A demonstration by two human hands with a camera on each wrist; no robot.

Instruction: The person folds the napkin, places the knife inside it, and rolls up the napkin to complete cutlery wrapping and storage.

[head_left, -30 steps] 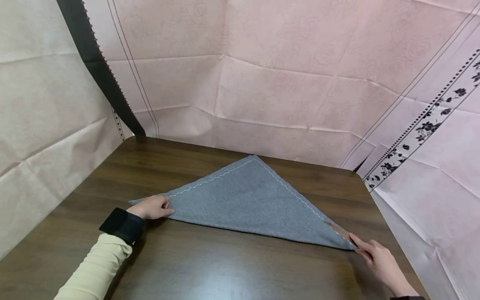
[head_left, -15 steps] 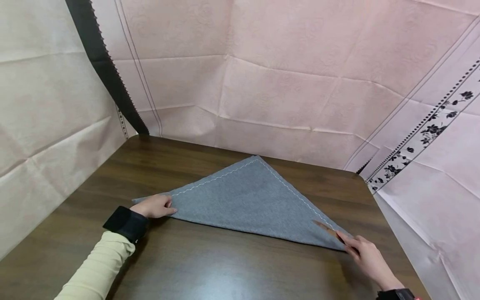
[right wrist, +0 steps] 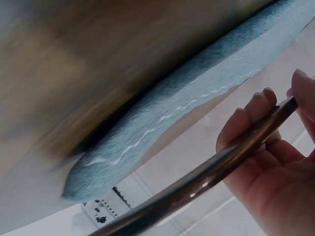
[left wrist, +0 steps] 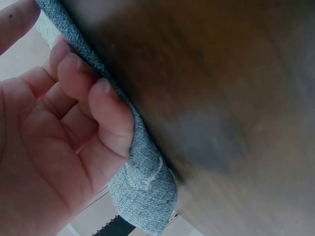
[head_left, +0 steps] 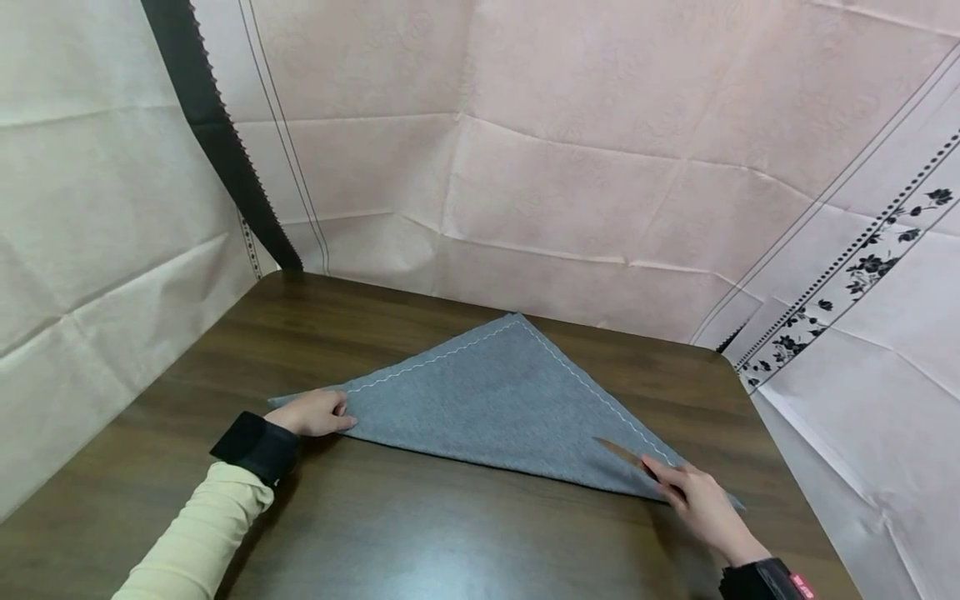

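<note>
A blue-grey cloth lies folded into a triangle on the table, with white wavy stitching along its two upper edges. At its left corner my left hand holds the cloth down, fingers bent and thumb along the front fold; in the left wrist view, the curled fingers meet the cloth's edge. Near the right corner my right hand grips a slim brown tool, its pointed end over the cloth. The right wrist view shows this glossy, slightly curved tool between thumb and fingers.
The brown wood-grain table reaches to a pale pink, creased covering hung behind and at both sides. A black band runs down it at the left, a black floral border at the right.
My right hand has moved left with the brown tool, and the cloth's right tip now shows beyond it. My left hand stays at the left corner. The head view has shifted slightly.
</note>
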